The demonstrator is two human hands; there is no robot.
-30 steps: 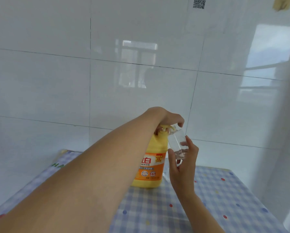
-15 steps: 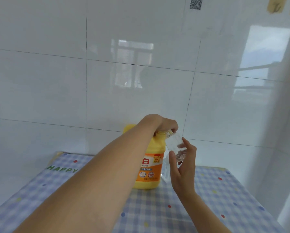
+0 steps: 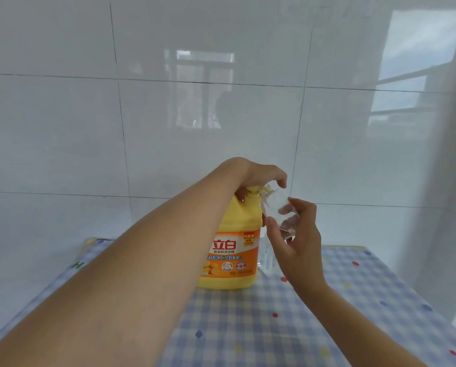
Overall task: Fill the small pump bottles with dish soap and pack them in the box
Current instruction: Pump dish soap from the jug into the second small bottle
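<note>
Checked bench carrying soap jug: your left hand curling fingers over jug top, right hand gripping tilted clear bottle; mouth drifting off spout likely spilling soap.

"立白" — dish soap bottle label, green "H" — tablecloth edge

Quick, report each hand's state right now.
Left hand: closed over the top of the dish soap bottle.
Right hand: holding the small clear bottle.
</note>
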